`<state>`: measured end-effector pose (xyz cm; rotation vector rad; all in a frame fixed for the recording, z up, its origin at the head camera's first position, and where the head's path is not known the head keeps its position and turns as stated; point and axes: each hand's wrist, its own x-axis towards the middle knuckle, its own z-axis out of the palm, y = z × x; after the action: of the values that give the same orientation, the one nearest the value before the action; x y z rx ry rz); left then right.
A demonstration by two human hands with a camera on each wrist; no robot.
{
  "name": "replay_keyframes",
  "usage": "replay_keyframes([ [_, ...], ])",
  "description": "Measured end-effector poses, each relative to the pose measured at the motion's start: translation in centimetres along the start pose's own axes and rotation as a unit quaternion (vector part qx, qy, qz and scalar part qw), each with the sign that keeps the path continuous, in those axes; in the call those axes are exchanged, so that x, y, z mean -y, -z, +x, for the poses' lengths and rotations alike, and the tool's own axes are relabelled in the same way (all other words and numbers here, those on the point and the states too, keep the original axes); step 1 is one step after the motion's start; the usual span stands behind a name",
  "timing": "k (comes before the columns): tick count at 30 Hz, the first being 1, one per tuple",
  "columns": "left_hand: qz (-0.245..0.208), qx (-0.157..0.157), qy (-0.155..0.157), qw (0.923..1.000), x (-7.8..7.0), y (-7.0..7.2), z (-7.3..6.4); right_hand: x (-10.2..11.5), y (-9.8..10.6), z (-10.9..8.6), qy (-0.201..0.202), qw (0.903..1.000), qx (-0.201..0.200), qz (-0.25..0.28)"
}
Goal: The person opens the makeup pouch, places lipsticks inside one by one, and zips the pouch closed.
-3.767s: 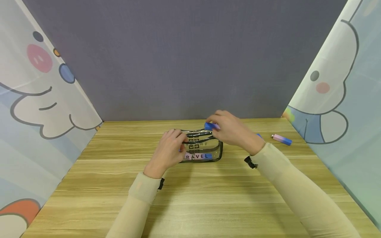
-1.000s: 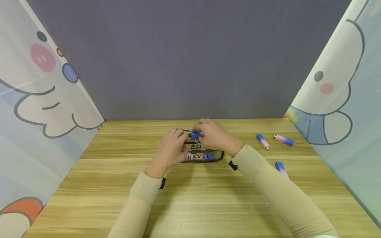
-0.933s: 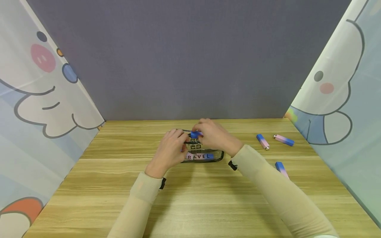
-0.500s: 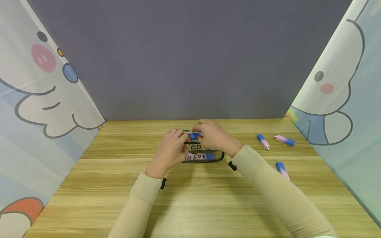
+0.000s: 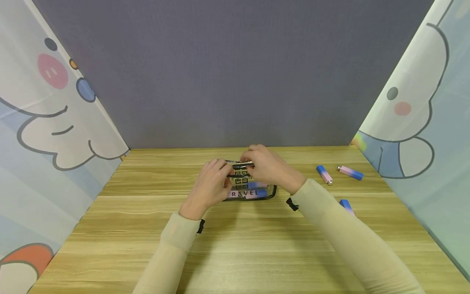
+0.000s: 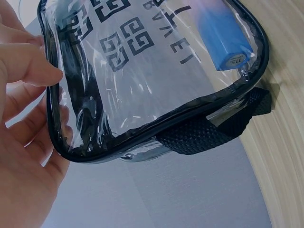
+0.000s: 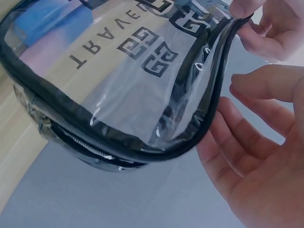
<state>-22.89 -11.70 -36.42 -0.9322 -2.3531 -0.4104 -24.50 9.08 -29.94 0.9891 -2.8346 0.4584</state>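
Note:
A clear zip pouch with black trim and "TRAVEL" lettering stands on the table. My left hand pinches its left upper edge; in the left wrist view the thumb lies in front of the trim with fingers behind it. Several square blue-and-pink tubes, like lipsticks, lie at the pouch bottom, one tube with a round label on its blue end. At the pouch's mouth, my right hand holds nothing; the right wrist view shows its thumb apart from the fingers, fingertips right beside the trim.
On the right of the wooden table lie one tube, another tube behind it, and a third tube nearer, partly covered by the right sleeve. A grey panel borders the back; printed curtains stand at both sides.
The tube that my right hand held at the pouch's mouth has been let go and now lies inside at the bottom. The right hand has drawn slightly right; the left keeps its hold.

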Motion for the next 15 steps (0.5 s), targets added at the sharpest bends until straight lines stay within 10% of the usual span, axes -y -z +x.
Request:
replay_keyframes([
  [15,-0.001,0.002,-0.001,1.0,0.1,-0.1,0.1,-0.9,1.1,-1.4,0.002,0.9998,0.001,-0.018],
])
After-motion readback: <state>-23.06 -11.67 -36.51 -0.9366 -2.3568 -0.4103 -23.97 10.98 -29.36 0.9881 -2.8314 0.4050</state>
